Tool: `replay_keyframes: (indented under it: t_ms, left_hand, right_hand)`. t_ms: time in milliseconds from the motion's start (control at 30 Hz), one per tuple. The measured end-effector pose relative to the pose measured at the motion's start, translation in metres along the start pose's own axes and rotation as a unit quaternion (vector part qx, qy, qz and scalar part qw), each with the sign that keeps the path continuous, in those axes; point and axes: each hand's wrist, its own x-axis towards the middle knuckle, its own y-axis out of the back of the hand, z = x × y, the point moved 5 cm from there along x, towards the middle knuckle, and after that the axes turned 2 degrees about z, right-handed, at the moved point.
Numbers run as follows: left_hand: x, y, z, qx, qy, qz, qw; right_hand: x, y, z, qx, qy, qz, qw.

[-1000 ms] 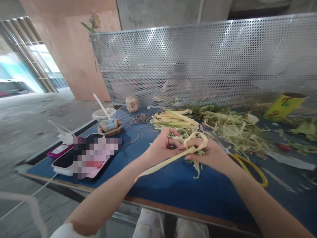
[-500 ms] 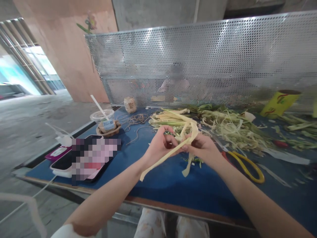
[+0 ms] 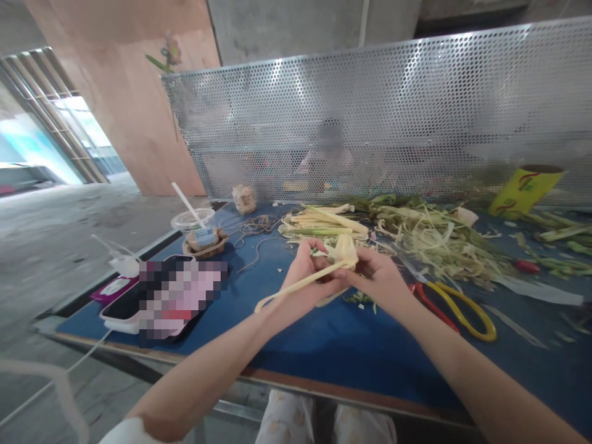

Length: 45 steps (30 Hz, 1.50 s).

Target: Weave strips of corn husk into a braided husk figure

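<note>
Both my hands meet over the middle of the blue table, closed on a pale yellow plant strip (image 3: 346,250) that looks like a dried leaf or husk. My left hand (image 3: 308,271) pinches it from the left, and one long end runs out over my left wrist. On the other side my right hand (image 3: 372,270) grips the folded part, which stands up as a loop between the hands. The fingertips partly hide where the strip crosses. Just beyond lies a bundle of pale stalks (image 3: 324,221). Green scraps (image 3: 363,301) lie under my hands.
Scissors with red and yellow handles (image 3: 462,308) lie right of my right forearm. A heap of shredded leaves (image 3: 430,237) and a yellow tube (image 3: 525,191) are farther right. Phones (image 3: 134,302), a lidded cup (image 3: 198,228) and twine (image 3: 256,228) sit left. A perforated metal screen (image 3: 370,111) stands behind.
The strip's raised loop has folded down into a smaller, tighter shape between my hands. Its end that hung below my right hand has moved left, under my hands.
</note>
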Motion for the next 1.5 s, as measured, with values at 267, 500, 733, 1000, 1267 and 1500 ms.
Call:
replay_keyframes:
  t_ms: [267,500,733,1000,1267,1500]
  left_hand:
    - [0.002,0.008,0.005,0.039,-0.052,0.048,0.997]
    - [0.002,0.011,0.008,0.026,-0.079,0.074,0.994]
    - [0.004,0.017,0.006,0.036,-0.079,0.087,0.992]
    - [0.0,0.014,0.01,0.075,-0.103,0.09,0.988]
    - [0.001,0.015,0.01,0.137,-0.08,0.069,0.985]
    - [0.001,0.012,0.01,0.101,-0.034,0.049,0.993]
  right_hand:
    - [0.001,0.011,0.015,0.13,-0.066,0.038,0.989]
    - [0.0,0.009,0.016,0.058,-0.06,0.006,0.996]
    - [-0.001,0.011,0.007,-0.068,-0.05,0.016,0.996]
    - [-0.002,0.01,-0.003,-0.116,-0.021,0.013,0.993]
    - [-0.003,0.011,0.001,-0.125,-0.004,0.011,0.992]
    - [-0.003,0.007,0.002,-0.087,-0.027,-0.022,0.996]
